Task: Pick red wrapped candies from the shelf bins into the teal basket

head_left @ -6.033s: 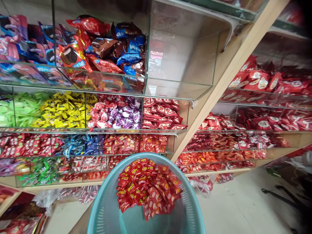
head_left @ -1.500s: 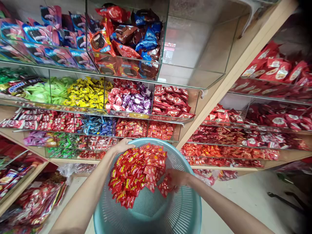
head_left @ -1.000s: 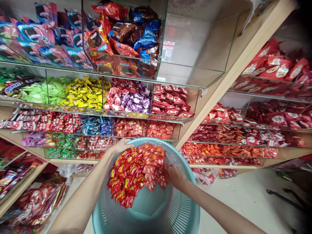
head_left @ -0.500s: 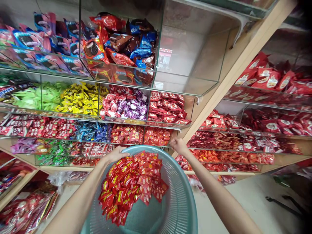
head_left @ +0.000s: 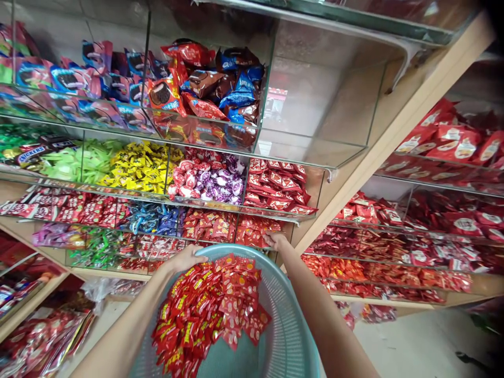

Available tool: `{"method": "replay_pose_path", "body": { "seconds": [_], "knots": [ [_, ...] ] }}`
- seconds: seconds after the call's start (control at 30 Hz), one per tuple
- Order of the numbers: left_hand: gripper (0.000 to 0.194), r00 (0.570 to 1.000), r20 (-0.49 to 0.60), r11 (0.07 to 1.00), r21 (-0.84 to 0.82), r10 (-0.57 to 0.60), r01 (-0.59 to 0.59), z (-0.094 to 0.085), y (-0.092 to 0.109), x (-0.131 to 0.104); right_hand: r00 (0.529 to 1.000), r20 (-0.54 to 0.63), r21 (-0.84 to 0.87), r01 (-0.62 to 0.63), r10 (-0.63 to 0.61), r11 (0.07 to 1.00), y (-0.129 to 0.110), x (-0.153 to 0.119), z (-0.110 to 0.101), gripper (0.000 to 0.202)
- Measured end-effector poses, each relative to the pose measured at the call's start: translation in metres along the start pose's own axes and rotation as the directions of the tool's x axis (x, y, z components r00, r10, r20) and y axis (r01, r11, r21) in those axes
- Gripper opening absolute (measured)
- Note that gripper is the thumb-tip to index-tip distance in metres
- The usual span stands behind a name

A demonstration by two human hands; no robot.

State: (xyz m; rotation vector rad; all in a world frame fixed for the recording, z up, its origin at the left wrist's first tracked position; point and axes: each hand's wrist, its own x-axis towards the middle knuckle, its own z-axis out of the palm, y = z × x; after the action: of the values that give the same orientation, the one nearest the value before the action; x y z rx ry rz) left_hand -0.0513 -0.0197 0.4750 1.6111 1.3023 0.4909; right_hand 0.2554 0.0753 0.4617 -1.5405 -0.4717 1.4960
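My left hand is closed on the far left rim of a blue-green plastic basket. Inside the basket lies a heap of small red candy packets; those on the left have yellow lettering, while those on the right carry pale round prints. Past the far right rim, my right hand reaches to a shelf compartment of red packets. Its fingers are slightly bent and apart at the packets' edge, and I see nothing held in them.
Glass-fronted shelves hold yellow sweets, purple and red wrapped sweets, blue sweets and large cookie packs. A slanting wooden upright stands right of my right hand. More red packets fill the right-hand shelves.
My right hand has moved left from beside the wooden upright to the compartment of red packets. The view has shifted slightly; my left hand stays on the basket rim.
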Motion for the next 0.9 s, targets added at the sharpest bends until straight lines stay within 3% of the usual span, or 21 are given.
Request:
{"method": "replay_pose_path", "body": {
  "seconds": [0.17, 0.33, 0.53, 0.77, 0.83, 0.9],
  "knots": [
    [0.034, 0.999, 0.024, 1.000, -0.017, 0.025, -0.024, 0.002, -0.006, 0.009, 0.993, 0.089, -0.028, 0.075, -0.072, 0.997, -0.004, -0.024, -0.022, 0.004],
    [0.031, 0.998, 0.028, 0.999, 0.000, 0.053, -0.053, 0.007, -0.010, 0.021, 0.956, 0.220, -0.046, 0.209, -0.194, 0.977, -0.001, -0.064, -0.045, 0.018],
    [0.033, 0.995, 0.063, 0.997, 0.013, 0.073, -0.074, 0.009, 0.005, 0.020, 0.828, 0.440, -0.082, 0.423, -0.348, 0.903, 0.008, -0.118, -0.065, 0.028],
    [0.037, 0.995, 0.061, 0.997, 0.028, 0.076, -0.078, 0.013, 0.015, 0.019, 0.780, 0.422, -0.015, 0.516, -0.462, 0.857, 0.028, -0.175, -0.065, 0.027],
    [0.036, 0.993, 0.074, 0.995, 0.018, 0.094, -0.096, 0.014, 0.019, 0.018, 0.724, 0.399, -0.044, 0.628, -0.563, 0.777, 0.037, -0.189, -0.063, 0.021],
    [0.035, 0.992, 0.080, 0.995, 0.014, 0.102, -0.103, 0.015, 0.023, 0.016, 0.608, 0.391, -0.142, 0.782, -0.691, 0.607, 0.045, -0.200, -0.062, 0.015]
  ]
}}
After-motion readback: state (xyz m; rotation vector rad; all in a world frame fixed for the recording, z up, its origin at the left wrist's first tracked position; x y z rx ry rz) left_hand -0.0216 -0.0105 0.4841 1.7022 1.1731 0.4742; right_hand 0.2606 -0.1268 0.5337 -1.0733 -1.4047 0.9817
